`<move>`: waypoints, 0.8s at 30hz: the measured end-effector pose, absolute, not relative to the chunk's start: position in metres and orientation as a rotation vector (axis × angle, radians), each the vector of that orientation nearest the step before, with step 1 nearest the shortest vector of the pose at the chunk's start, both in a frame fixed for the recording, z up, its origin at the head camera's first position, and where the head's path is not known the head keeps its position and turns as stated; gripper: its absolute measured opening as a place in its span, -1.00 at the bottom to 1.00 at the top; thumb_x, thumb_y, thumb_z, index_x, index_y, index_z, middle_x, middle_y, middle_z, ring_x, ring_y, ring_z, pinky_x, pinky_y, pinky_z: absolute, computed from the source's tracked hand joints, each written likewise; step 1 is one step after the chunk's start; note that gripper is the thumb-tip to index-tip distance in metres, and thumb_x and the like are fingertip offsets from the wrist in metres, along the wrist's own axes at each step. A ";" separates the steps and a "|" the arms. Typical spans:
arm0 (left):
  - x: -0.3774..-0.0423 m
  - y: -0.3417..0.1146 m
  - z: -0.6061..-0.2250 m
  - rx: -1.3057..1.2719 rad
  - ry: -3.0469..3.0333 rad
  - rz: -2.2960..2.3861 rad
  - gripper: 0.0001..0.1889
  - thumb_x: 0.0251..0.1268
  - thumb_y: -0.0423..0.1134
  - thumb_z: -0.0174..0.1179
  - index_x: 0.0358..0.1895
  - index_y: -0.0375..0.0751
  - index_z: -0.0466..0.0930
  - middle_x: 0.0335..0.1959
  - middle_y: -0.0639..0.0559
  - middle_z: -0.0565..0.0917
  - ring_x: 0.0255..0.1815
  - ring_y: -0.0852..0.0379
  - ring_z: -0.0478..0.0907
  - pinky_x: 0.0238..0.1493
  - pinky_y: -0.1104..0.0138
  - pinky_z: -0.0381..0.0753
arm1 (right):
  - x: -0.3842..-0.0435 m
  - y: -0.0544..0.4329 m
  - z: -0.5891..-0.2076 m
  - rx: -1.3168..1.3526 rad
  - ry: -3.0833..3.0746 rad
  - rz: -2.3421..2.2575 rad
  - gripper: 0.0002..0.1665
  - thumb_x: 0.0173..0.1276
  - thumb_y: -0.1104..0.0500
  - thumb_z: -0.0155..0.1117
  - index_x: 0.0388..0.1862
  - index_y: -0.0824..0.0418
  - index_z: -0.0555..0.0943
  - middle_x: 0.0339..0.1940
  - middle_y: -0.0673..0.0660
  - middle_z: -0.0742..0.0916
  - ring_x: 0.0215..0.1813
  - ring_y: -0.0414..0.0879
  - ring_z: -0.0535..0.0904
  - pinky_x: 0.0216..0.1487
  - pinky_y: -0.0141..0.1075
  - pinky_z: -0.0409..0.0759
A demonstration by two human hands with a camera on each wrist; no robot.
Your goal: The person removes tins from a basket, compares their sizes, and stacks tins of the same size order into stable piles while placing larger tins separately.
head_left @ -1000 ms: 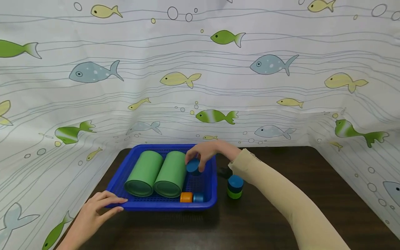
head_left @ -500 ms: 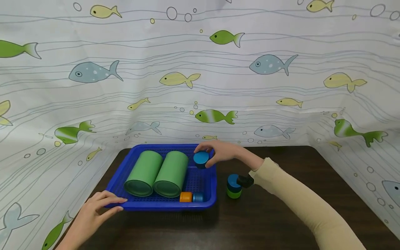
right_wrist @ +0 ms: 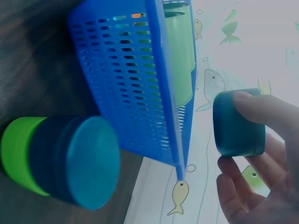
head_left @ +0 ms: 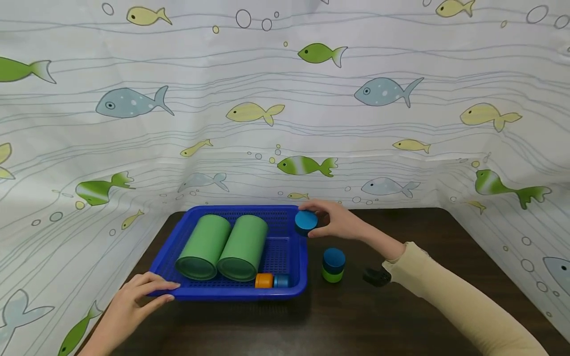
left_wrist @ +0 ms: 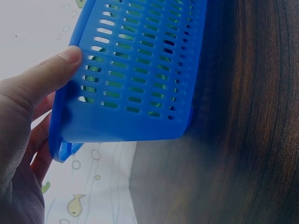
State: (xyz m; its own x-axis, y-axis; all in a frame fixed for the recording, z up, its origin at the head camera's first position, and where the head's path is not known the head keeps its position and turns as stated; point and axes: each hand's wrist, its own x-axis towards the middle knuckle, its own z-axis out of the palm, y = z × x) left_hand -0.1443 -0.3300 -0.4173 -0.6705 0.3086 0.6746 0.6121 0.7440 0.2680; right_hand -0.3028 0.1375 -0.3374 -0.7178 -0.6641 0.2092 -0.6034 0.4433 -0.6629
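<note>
Blue and perforated, the basket is pinched at its near left corner by the left hand, best held steady; two green cylinders lie inside. Above its right rim, a small blue container is grasped by the right hand, best guided clear of rim and blue-and-green stack.

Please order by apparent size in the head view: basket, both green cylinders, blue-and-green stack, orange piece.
Basket
Left green cylinder and right green cylinder: too alike to rank
Blue-and-green stack
Orange piece

A dark wooden table bears a blue basket and a green block.
</note>
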 end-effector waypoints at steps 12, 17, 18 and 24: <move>-0.143 -0.331 -0.419 -0.694 -2.326 -0.656 -0.49 -0.32 -0.52 0.53 -0.20 0.09 0.78 -0.32 0.37 0.61 -0.13 0.53 0.38 -0.13 0.64 0.33 | -0.284 0.169 -0.349 -1.033 2.752 -1.210 -0.26 0.18 -0.01 0.52 0.34 -0.08 0.46 0.17 0.04 0.67 0.13 -0.01 0.62 0.05 -0.15 0.64; -0.145 -0.332 -0.418 -0.690 -2.333 -0.639 -0.47 -0.32 -0.52 0.54 -0.19 0.14 0.78 -0.32 0.39 0.61 -0.14 0.54 0.39 -0.15 0.63 0.34 | -0.278 0.180 -0.356 -0.955 2.807 -1.224 -0.28 0.18 -0.05 0.51 0.32 -0.12 0.47 0.14 0.02 0.69 0.15 -0.02 0.61 0.05 -0.20 0.64; -0.145 -0.332 -0.417 -0.687 -2.336 -0.628 -0.46 -0.32 -0.52 0.54 -0.19 0.15 0.78 -0.32 0.41 0.61 -0.14 0.54 0.39 -0.15 0.62 0.35 | -0.277 0.182 -0.357 -0.933 2.811 -1.229 -0.29 0.18 -0.06 0.51 0.31 -0.13 0.47 0.13 0.02 0.69 0.14 -0.02 0.61 0.05 -0.18 0.65; -0.144 -0.330 -0.416 -0.676 -2.331 -0.618 -0.46 -0.34 -0.52 0.54 -0.20 0.15 0.78 -0.32 0.41 0.61 -0.15 0.54 0.38 -0.16 0.61 0.35 | -0.270 0.189 -0.367 -0.865 2.814 -1.238 -0.25 0.17 -0.10 0.51 0.33 -0.07 0.47 0.07 0.02 0.69 0.04 -0.07 0.63 0.01 -0.21 0.67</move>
